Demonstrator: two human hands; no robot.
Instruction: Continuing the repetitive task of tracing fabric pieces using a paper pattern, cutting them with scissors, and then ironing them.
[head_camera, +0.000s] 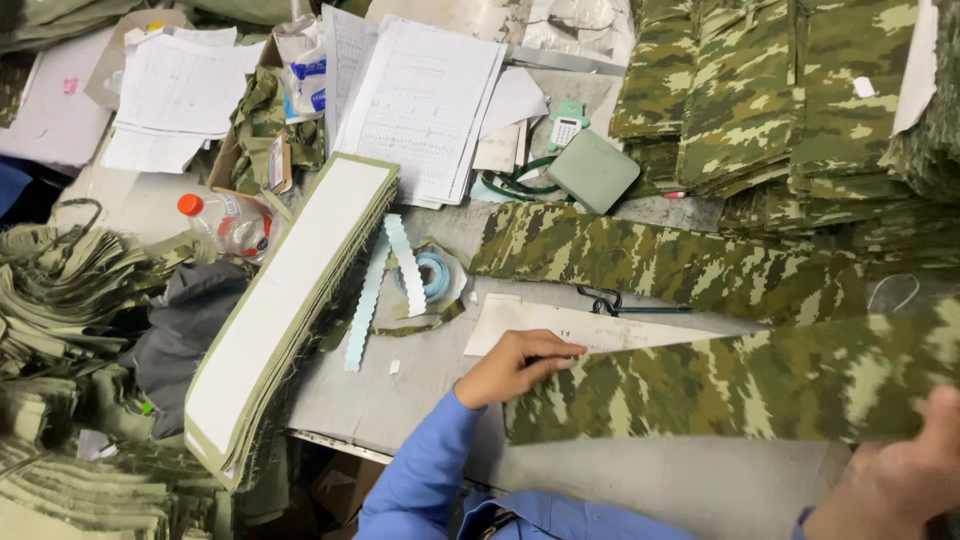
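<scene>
A long camouflage fabric strip (740, 385) lies across the grey counter (640, 480), nearest the person. The left hand (515, 365) rests on the strip's left end, fingers pressed flat with the thumb tucked beneath the edge, its grip pinching the cloth. The right hand (895, 480) holds the right end, though its grip cannot be told at the frame's corner. A white paper pattern (580, 325) lies just behind, beside black scissors (610, 300).
</scene>
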